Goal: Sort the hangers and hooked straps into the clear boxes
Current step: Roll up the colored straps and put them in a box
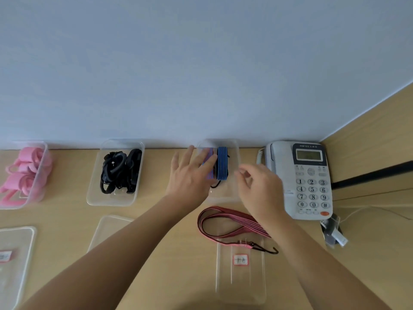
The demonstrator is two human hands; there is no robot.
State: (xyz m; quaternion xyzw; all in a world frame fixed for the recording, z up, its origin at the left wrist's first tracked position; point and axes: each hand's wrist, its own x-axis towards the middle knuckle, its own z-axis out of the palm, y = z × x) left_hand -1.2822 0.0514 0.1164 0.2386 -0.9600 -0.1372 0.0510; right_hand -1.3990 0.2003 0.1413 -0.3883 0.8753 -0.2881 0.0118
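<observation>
Three clear boxes stand along the wall. The right box (233, 193) holds a folded blue-and-black striped strap (222, 162) and a purple-striped one (209, 163). My left hand (190, 175) lies flat, fingers spread, over the purple strap at that box's left side. My right hand (260, 186) hovers at the box's right edge with fingers loosely curled and nothing in them. A red-and-pink striped hooked strap (232, 222) lies loose on the desk in front of the box. The middle box (96, 193) holds black straps (120, 171). The left box (42, 175) holds pink hangers (26, 173).
A grey desk phone (310, 180) sits right of the boxes, its cord and a tag beside it. Three clear lids lie near the front: a labelled lid (241, 276) under the red strap's hook, the middle lid (111, 229), the left lid (15, 253). A wall runs behind.
</observation>
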